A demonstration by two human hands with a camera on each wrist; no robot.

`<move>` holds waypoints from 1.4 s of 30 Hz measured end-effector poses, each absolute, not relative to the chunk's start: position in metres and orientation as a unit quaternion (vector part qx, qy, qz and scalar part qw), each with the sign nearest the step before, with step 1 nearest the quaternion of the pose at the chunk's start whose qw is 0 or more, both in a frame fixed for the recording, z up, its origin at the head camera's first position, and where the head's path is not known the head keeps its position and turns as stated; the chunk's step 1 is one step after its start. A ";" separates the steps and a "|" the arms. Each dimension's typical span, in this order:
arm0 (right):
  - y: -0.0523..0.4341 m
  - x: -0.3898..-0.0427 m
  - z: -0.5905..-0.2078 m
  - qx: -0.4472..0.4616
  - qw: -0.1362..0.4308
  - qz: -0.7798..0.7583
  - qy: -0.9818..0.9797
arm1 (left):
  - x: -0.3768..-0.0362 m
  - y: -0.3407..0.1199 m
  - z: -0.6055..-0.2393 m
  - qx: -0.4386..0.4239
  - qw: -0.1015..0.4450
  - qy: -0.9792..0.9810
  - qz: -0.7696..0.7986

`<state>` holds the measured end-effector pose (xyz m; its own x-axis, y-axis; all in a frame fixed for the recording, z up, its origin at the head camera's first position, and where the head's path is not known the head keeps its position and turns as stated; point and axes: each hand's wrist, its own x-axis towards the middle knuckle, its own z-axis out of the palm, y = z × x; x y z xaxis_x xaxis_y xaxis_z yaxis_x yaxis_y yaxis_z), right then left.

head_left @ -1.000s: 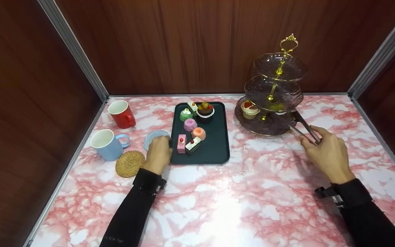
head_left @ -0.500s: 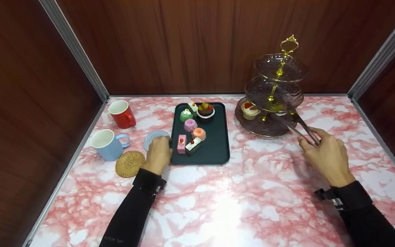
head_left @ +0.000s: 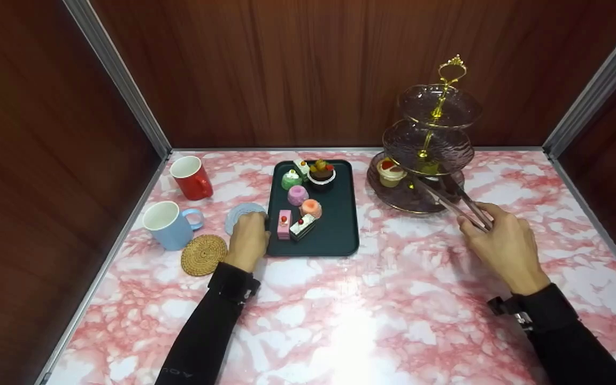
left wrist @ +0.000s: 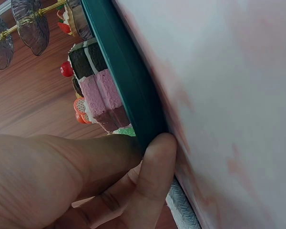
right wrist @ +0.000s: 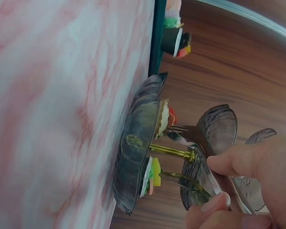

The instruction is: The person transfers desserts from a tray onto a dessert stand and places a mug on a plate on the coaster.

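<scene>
Pinching a pair of slim metal tongs (head_left: 449,202) between thumb and fingertips, the right hand (head_left: 500,247) hovers over the pink-and-white marble tabletop (head_left: 372,310), just in front of a three-tier stand of smoky purple glass plates on a gold stem (head_left: 426,144). The tongs' arms run up and to the left from the grip, and their tips reach over the rim of the stand's lowest plate; the right wrist view shows the forked tips (right wrist: 178,132) close to a small cream cupcake topped with red fruit (head_left: 389,170) that sits on that plate. A green and yellow piece (right wrist: 154,175) lies on the same plate, on the far side of the stem from the cupcake.

Across the table, the left hand (head_left: 246,240) grips the near left corner of a dark green rectangular tray (head_left: 335,235), its thumb (left wrist: 150,181) curled against the tray's rim. Right beside that grip on the tray stand a pink slice with a red berry (head_left: 283,223) and a dark-and-white layered slice (head_left: 301,225); farther back are an orange round cake (head_left: 310,207), a pink ring cake (head_left: 297,194), a green cake (head_left: 290,179) and a chocolate cupcake with fruit (head_left: 321,174).

Left of the hand lie a pale blue round coaster (head_left: 241,215) and a woven straw coaster (head_left: 203,255), then a light blue mug (head_left: 166,225) and a red mug (head_left: 190,178). Dark wood panels (head_left: 297,69) wall the table in.
</scene>
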<state>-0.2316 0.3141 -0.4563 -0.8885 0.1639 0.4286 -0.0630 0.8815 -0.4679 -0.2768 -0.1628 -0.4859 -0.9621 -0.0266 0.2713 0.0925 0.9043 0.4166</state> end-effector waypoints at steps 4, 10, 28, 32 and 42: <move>0.310 -0.230 -0.458 -0.025 0.227 0.246 -0.942 | -0.277 -0.163 -0.486 -0.018 0.134 -0.967 -0.217; 0.301 -0.229 -0.460 -0.013 0.218 0.247 -0.944 | -0.279 -0.163 -0.486 -0.018 0.122 -0.968 -0.216; 0.274 -0.236 -0.464 0.020 0.210 0.256 -0.943 | -0.276 -0.163 -0.487 -0.026 0.136 -0.966 -0.216; 0.270 -0.240 -0.465 0.028 0.213 0.261 -0.941 | -0.276 -0.163 -0.487 -0.019 0.130 -0.966 -0.224; 0.252 -0.250 -0.466 0.044 0.209 0.259 -0.942 | -0.278 -0.162 -0.486 -0.014 0.126 -0.965 -0.228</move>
<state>-0.2502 0.2523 -0.4660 -0.9091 0.0255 0.4158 -0.1908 0.8617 -0.4701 -0.2775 -0.1620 -0.4859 -0.9680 -0.0307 0.2492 0.0842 0.8953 0.4375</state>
